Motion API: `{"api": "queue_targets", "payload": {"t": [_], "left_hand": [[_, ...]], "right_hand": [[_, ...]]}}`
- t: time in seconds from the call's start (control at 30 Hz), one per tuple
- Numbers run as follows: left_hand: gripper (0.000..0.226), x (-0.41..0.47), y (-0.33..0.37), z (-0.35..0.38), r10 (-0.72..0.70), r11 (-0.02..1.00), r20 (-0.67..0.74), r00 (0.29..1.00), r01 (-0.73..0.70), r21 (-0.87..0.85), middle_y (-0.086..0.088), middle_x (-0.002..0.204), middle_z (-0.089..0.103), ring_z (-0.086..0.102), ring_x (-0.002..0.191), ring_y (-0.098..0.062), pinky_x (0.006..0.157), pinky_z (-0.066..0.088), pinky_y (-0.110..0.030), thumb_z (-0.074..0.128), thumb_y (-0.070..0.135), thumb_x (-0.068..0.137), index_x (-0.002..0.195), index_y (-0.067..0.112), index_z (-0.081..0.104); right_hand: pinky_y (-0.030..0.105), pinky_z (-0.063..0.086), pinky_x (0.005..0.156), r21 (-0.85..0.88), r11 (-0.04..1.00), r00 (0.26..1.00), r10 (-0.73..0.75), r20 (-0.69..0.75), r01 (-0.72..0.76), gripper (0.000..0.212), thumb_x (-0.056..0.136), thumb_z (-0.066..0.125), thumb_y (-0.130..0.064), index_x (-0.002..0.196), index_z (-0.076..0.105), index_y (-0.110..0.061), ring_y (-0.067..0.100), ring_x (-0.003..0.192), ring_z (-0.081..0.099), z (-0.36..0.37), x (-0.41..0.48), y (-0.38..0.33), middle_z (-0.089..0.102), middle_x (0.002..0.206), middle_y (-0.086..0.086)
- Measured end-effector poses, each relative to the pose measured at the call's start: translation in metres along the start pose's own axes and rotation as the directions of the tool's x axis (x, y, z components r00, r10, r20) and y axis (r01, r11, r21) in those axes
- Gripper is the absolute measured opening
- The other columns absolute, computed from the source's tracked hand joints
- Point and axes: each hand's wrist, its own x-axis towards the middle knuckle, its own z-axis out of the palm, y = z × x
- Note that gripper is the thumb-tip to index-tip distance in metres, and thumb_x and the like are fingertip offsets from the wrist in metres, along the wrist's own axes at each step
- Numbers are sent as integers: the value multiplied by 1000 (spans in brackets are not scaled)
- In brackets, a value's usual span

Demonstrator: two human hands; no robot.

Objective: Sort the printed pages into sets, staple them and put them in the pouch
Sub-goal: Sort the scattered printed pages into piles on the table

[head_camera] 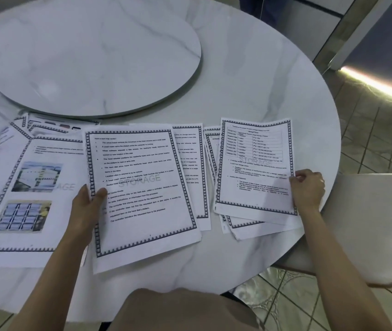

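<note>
The printed pages lay spread across the near side of a round marble table (249,80), all framed by the same dark border. The left hand (87,206) pinched the left edge of a text page (140,187), thumb on top and fingers under, lifting that side off the sheets below, probably so it could be read and matched to a set. The right hand (308,187) was closed on the right edge of a page with a table (254,163), which topped a loosely fanned pile (257,225) near the table's rim; that pile looked like a set being built. Between the two, another page (190,173) showed only its right strip. To the left sat a page with two pictures (32,194), and more sheets (47,126) were tucked against a raised turntable (94,56). No stapler or pouch was in view, so the sorting seemed unfinished. A pale chair (369,225) stood to the right.
</note>
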Motion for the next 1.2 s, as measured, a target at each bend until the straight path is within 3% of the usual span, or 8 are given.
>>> {"api": "queue_targets", "payload": {"t": [0.13,0.23,0.37,0.53,0.7,0.93,1.07,1.2], "left_hand": [[30,-2,4,-4,5,1000,-24,1000,-5,-5,-4,119,55,52,107,-23,93,41,-38,45,17,97,125,6,49],[30,-1,6,-10,9,1000,-39,999,-10,-6,-10,126,56,54,114,-28,98,42,-43,46,18,97,125,9,49],[32,-1,14,-17,9,999,-68,998,-12,-39,-16,126,57,56,111,-33,94,44,-44,45,15,97,127,6,48],[33,-3,24,-24,23,995,-79,997,-30,-90,-14,124,57,56,110,-30,93,43,-42,45,14,97,129,7,48],[33,-8,33,-29,31,990,-87,996,-43,-136,-13,120,57,56,103,-27,88,44,-39,43,12,97,129,6,47],[32,-12,36,-45,40,986,-98,994,-55,-158,-9,116,58,57,101,-26,87,44,-40,43,16,98,129,9,48],[33,-12,31,-49,31,986,-79,996,-44,-163,-12,122,59,58,106,-29,94,44,-46,45,19,97,128,9,49],[34,-14,26,-42,23,986,-58,998,-32,-166,-13,119,58,58,102,-29,89,45,-42,43,16,98,131,7,47]], "right_hand": [[27,38,78,81,994,982,-61,-179,77,18,89,54,-7,102,63,1,36,94,55,-11,-1,-4,58,106,23],[19,38,70,233,964,973,-73,-218,124,18,90,53,-7,101,63,3,23,83,54,-21,7,-9,64,101,22],[33,50,85,474,880,984,95,-150,-13,22,89,56,-11,104,63,3,17,85,56,-29,20,-13,65,102,22],[29,48,94,643,747,977,211,7,-166,25,88,59,-11,110,62,1,17,90,57,-26,19,-25,62,99,10],[30,48,94,680,699,975,181,130,-221,24,89,59,-11,109,62,1,18,92,58,-4,-7,-50,62,98,9],[26,47,85,614,777,981,16,196,-135,17,89,58,-10,102,64,0,16,87,57,37,-63,-92,63,92,7],[17,41,75,588,803,967,-68,245,-93,17,90,57,-10,103,63,0,14,85,55,54,-87,-108,61,90,6],[11,41,70,553,833,941,-172,291,-19,19,90,57,-9,105,64,-1,13,84,56,57,-94,-108,63,91,5]]}}
